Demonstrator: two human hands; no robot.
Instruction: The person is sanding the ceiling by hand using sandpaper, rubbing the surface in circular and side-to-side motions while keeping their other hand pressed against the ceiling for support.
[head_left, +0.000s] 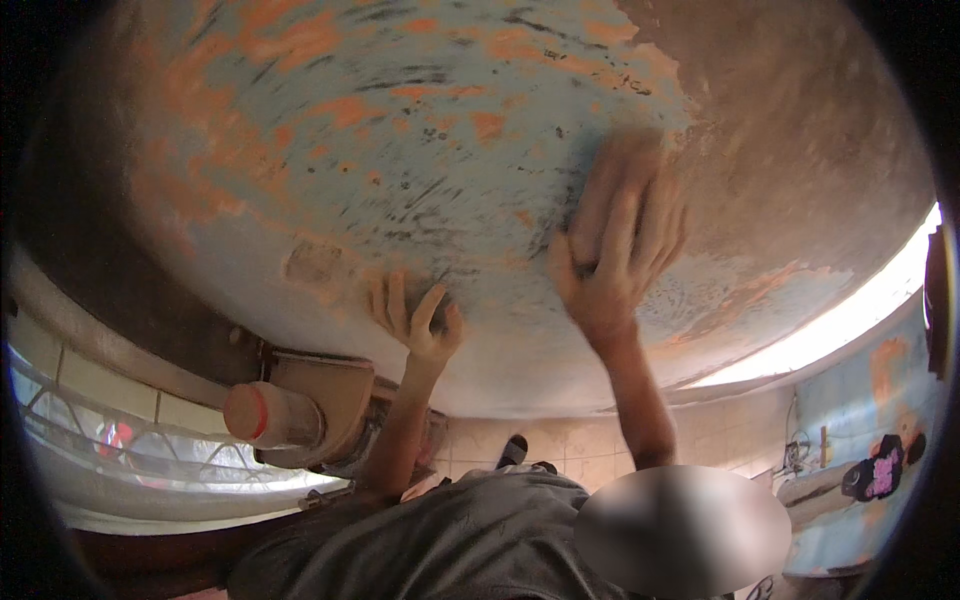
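Observation:
In front of me a large wall-like surface (465, 180) carries patchy grey-blue and orange paint with dark scuffs. My right hand (630, 240) grips a brownish block (611, 187), its exact kind blurred by motion, and the block lies against the surface near a bare brown area (780, 112). Lower and to the left, my left hand (420, 319) presses its spread fingertips on the same surface. A dark shadowed gap shows between its thumb and forefinger, and nothing in it can be made out.
A jar (274, 416) with a red-ringed lid stands on a brown stand (322, 382) at the left. Beyond it is a grilled window (172, 427). Tiles (570, 439) lie below the surface. At the right, a black-and-pink item (877, 472) sits near a blue patchy surface (862, 397).

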